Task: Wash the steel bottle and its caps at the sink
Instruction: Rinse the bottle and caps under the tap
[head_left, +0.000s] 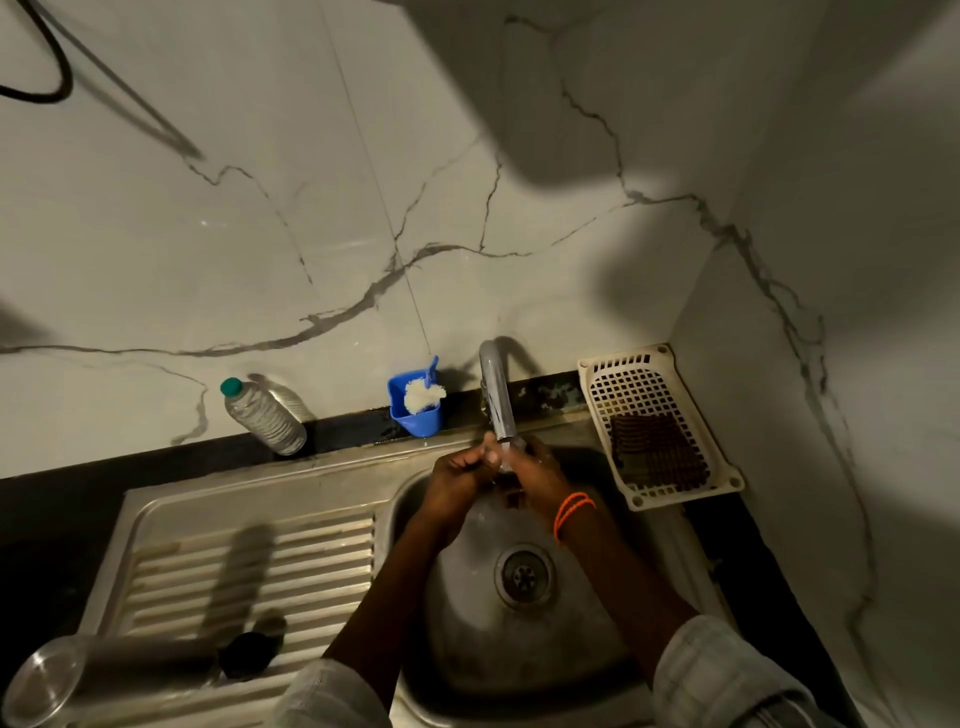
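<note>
both hands, left hand (462, 470) and right hand (535, 475), meet under the tap (497, 400); grip unclear. steel bottle (104, 670) at 7 o'clock may roll off.

The steel bottle (78, 670) is cut by the left edge; whatever the hands (498, 467) hold under the tap (498, 405) is hidden.

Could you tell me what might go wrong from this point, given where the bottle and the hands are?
1. The steel bottle lies on its side on the ribbed drainboard, mouth at the near edge; it might roll off.
2. The dark cap beside it could get knocked by a sleeve.
3. Both hands, left hand and right hand, meet under the tap; anything small held there could slip toward the drain.
</note>
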